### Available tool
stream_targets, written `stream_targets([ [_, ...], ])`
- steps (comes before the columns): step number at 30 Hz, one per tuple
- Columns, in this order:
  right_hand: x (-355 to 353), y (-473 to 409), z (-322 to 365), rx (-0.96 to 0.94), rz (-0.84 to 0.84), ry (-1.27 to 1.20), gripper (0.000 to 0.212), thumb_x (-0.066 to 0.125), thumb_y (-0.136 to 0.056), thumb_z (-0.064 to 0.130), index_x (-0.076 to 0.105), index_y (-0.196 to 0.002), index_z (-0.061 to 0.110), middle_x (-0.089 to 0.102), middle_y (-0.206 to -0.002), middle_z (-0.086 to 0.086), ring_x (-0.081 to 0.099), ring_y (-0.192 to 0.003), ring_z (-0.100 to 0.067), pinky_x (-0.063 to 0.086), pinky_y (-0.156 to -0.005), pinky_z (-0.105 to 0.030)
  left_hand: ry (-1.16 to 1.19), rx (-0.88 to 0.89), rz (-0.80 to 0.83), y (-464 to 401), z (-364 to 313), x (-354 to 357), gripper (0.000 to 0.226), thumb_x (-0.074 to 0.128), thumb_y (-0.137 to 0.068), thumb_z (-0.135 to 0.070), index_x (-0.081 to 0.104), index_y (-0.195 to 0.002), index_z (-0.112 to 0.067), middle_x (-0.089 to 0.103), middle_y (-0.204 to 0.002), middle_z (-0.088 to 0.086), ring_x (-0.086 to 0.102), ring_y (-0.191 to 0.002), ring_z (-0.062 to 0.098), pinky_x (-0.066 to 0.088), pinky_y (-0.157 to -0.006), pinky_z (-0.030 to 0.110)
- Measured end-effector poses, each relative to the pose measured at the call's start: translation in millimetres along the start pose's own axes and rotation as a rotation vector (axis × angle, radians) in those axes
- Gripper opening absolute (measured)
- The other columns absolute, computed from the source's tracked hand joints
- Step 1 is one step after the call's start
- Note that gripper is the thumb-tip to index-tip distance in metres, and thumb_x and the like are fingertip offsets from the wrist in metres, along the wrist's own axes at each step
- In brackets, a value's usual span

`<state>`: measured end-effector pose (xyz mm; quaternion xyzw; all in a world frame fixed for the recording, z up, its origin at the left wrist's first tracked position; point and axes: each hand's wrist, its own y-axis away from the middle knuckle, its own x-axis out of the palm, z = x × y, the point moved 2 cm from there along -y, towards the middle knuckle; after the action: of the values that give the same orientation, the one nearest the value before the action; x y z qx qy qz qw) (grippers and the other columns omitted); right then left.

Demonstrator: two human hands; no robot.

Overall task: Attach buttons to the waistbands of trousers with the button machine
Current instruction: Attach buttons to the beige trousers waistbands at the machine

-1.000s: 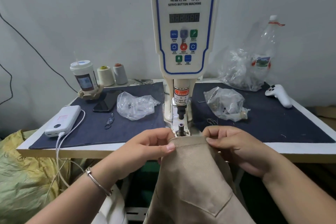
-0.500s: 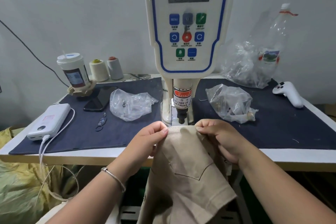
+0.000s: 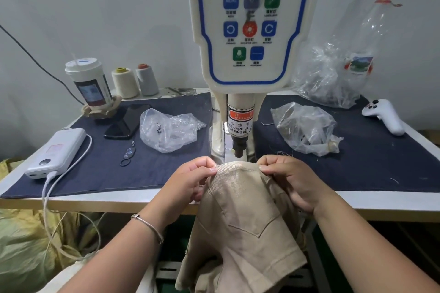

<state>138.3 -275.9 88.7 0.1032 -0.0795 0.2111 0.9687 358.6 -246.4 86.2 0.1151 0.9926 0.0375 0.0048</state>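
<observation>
Beige trousers hang off the table's front edge, their waistband stretched flat just below the punch of the white button machine. My left hand pinches the waistband's left end between thumb and fingers. My right hand pinches the right end the same way. The lower die is hidden under the cloth. A back pocket flap shows lower on the trousers.
On the dark cloth mat lie a clear bag with small metal parts, a phone, a power bank with cable, a cup, two thread cones. Right: plastic bags, a bottle, a white controller.
Both hands carried the waistband forward over the lower die, which is now covered. My head moved closer, so the machine fills more of the view.
</observation>
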Motion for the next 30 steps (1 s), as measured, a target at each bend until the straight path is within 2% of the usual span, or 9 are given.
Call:
stream_targets([
  [4,-2.8,0.3,-2.0,-0.007,0.027,-0.013,0.005,0.057,-0.076,0.008,0.06,-0.073,0.005,0.05,-0.067,-0.008,0.045,-0.062,-0.015,0.036,-0.06,-0.028,0.022,0.007,0.0,-0.9,2.7,-0.1,0.012,0.059,-0.08,-0.024,0.057,-0.069,-0.021,0.037,-0.061,-0.004,0.024,-0.048,0.01,0.025,-0.042,0.016],
  [14,-5.0,-0.8,-6.3,-0.044,0.012,-0.034,0.007,0.057,-0.073,0.009,0.06,-0.074,0.003,0.052,-0.069,-0.009,0.048,-0.063,-0.015,0.04,-0.062,-0.026,0.015,0.036,-0.008,-1.0,2.9,2.3,0.015,0.059,-0.078,-0.022,0.056,-0.064,-0.022,0.036,-0.059,-0.006,0.027,-0.046,0.008,0.027,-0.041,0.016],
  [20,-4.6,-0.2,-6.2,-0.053,-0.001,-0.051,0.008,0.057,-0.071,0.009,0.062,-0.065,0.008,0.051,-0.065,-0.007,0.048,-0.06,-0.014,0.04,-0.06,-0.025,0.042,0.046,0.008,0.4,1.1,3.8,0.016,0.059,-0.079,-0.019,0.057,-0.062,-0.021,0.042,-0.058,-0.008,0.034,-0.044,0.007,0.031,-0.041,0.015],
  [30,-3.8,0.3,-6.3,-0.05,-0.023,-0.047,0.008,0.057,-0.071,0.008,0.059,-0.073,0.002,0.051,-0.068,-0.009,0.047,-0.063,-0.016,0.038,-0.064,-0.028,0.044,0.052,0.023,2.2,-0.5,4.9,0.018,0.058,-0.079,-0.019,0.058,-0.061,-0.021,0.043,-0.057,-0.008,0.035,-0.044,0.007,0.032,-0.041,0.017],
])
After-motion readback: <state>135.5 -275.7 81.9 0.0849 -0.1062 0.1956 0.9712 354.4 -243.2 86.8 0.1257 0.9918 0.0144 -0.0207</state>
